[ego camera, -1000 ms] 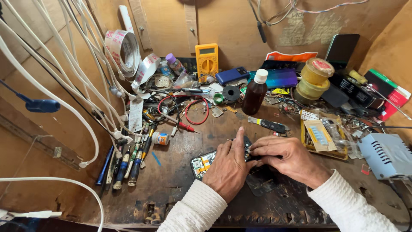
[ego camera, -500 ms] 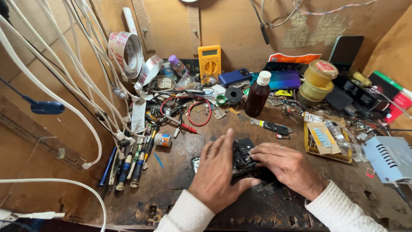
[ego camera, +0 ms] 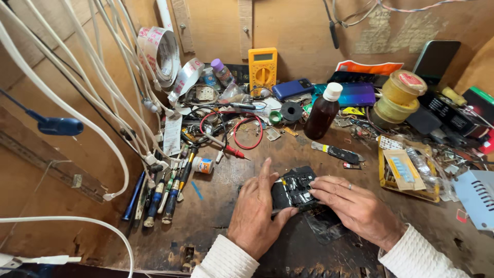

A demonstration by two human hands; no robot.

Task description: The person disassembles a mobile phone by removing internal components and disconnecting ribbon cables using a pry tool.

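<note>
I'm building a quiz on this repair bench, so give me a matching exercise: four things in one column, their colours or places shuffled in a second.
Things:
1. multimeter
2. bottle
3. opened phone
4. screwdrivers

Descriptions:
A. dark brown with a white cap
B. between the left hand and right hand
C. yellow, leaning at the back wall
D. in a row at the bench's left edge

Pairs: 1-C, 2-A, 3-B, 4-D

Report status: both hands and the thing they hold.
Left hand and right hand grip opened phone from both sides, flat on the workbench. Screwdrivers lie left, apart.
</note>
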